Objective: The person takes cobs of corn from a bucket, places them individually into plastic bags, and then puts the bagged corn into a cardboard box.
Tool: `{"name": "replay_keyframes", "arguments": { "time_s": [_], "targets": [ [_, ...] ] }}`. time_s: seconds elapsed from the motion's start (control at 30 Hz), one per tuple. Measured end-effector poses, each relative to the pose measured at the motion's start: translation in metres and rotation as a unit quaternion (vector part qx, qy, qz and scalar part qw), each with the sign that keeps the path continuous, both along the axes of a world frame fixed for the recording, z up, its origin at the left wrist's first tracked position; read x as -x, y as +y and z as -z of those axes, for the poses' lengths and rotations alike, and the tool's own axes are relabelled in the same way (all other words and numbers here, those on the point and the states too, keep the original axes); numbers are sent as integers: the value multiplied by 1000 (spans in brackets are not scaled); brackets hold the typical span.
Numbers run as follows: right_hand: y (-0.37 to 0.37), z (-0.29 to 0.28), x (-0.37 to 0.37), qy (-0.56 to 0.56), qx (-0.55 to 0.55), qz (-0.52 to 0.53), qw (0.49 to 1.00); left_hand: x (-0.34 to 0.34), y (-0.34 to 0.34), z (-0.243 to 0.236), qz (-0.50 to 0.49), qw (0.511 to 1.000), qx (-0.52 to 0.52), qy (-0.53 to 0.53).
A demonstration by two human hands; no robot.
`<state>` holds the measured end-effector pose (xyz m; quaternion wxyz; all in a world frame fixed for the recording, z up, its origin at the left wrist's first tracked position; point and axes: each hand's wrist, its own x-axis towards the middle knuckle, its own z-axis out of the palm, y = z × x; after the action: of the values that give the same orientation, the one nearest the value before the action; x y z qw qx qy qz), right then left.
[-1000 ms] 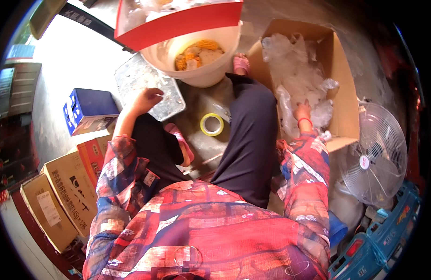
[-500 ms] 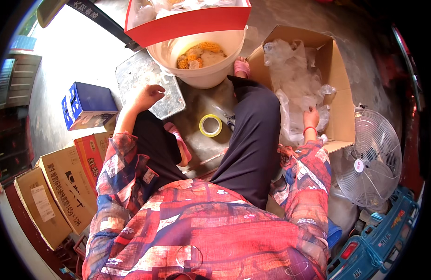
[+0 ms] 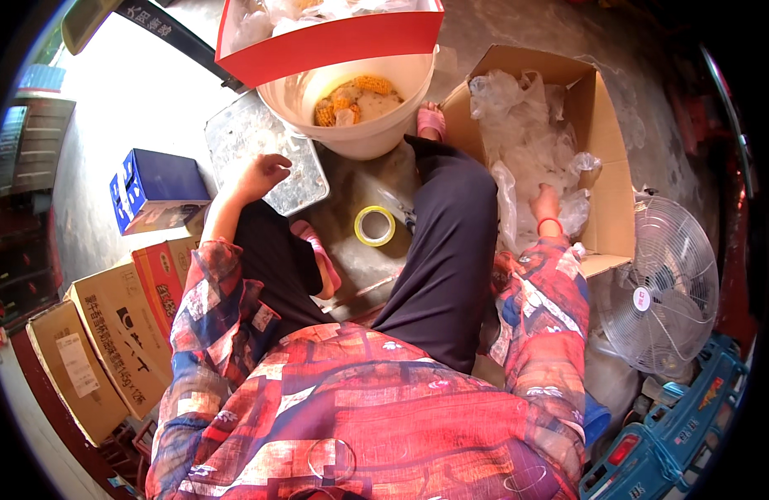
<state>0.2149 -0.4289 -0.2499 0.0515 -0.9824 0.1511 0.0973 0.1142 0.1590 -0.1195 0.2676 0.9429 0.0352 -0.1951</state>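
My right hand, with a red band at the wrist, reaches into an open cardboard box on my right. Its fingers are curled among crumpled clear plastic bags and seem to pinch one; the fingertips are partly hidden. My left hand hovers over the flat grey platform of a scale, fingers loosely bent and apart from the thumb, holding nothing. Ahead stands a white bucket with yellow corn cobs inside. A red-sided box of plastic-wrapped things sits above its far side.
Between my legs lie a yellow tape roll and what looks like scissors, partly covered by my trouser leg. On the left are a blue box and cardboard cartons. A fan and a teal case stand on the right.
My right hand has shifted slightly left within the bags and its fingers have turned. My left hand stays almost still over the scale. The view has tilted a little.
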Motion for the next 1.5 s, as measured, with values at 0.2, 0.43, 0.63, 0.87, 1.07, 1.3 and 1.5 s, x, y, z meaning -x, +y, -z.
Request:
{"name": "replay_keyframes", "arguments": {
  "time_s": [0.2,0.43,0.63,0.87,1.07,1.3,1.5],
  "targets": [
    [-79,-41,-35,-303,-198,92,928,-4,-10,-3,-16,999,31,-14],
    [-3,-155,-51,-309,-705,222,599,-1,-16,-23,-44,995,64,-69],
    [121,-210,-32,-85,-867,27,491,1,-39,-24,-85,927,331,-153],
    [310,-203,37,111,-816,-74,563,26,-86,-49,-73,837,536,-87],
    [343,-164,54,118,-686,-203,689,31,-63,-10,-188,808,552,-77],
    [343,-171,43,100,-727,-138,665,27,-59,-14,-276,744,587,-159],
    [344,-149,42,111,-683,-152,706,27,-58,-24,-290,708,616,-189]
  ]
}}
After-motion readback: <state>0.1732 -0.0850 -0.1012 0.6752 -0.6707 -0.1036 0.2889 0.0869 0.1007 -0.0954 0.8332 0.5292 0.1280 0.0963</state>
